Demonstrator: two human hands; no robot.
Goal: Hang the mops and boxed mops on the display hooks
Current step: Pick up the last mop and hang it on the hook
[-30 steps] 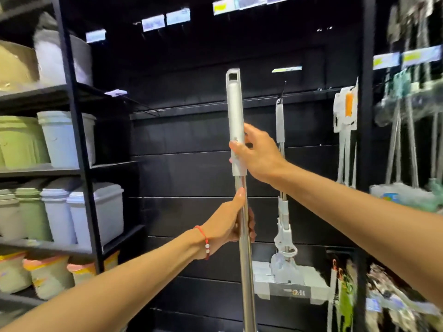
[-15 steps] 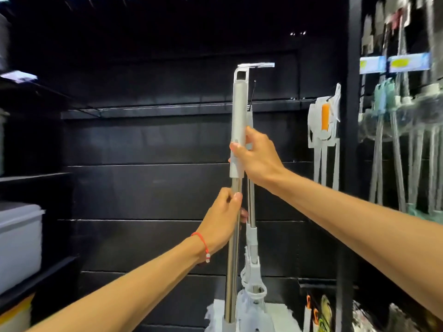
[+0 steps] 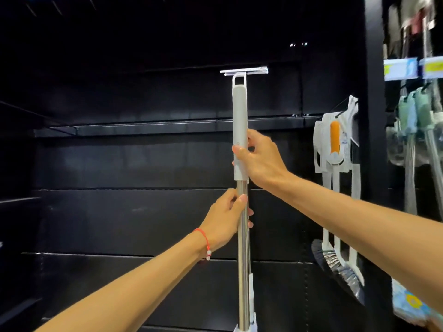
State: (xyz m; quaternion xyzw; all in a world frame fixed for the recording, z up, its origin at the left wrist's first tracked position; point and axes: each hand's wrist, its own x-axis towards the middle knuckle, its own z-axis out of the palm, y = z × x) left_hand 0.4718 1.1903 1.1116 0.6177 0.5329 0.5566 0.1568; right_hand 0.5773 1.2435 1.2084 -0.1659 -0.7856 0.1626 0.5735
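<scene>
1. I hold one mop [image 3: 240, 121] upright in front of a black slatted display wall [image 3: 143, 164]. Its long axis runs straight up and down, with the handle end pointing up and the lower end out of view past the bottom edge.
2. The top part is a white grip, and below it is a shiny steel shaft [image 3: 242, 259]. The hanging loop [image 3: 239, 80] at the very top sits just under a pale label strip [image 3: 244, 70] at the front of a display hook. I cannot tell whether the loop is on the hook.
3. My right hand [image 3: 261, 161] is wrapped round the bottom of the white grip, with the thumb across the front.
4. My left hand [image 3: 225, 221], with a red cord bracelet [image 3: 203, 238] on its wrist, curls round the steel shaft just below.
5. A small mark on the grip is too small to read. The blue and yellow price tags [image 3: 400, 68] at upper right are too blurred to read.
6. To the right hangs a white card pack [image 3: 335, 149] holding an orange-handled tool.
</scene>
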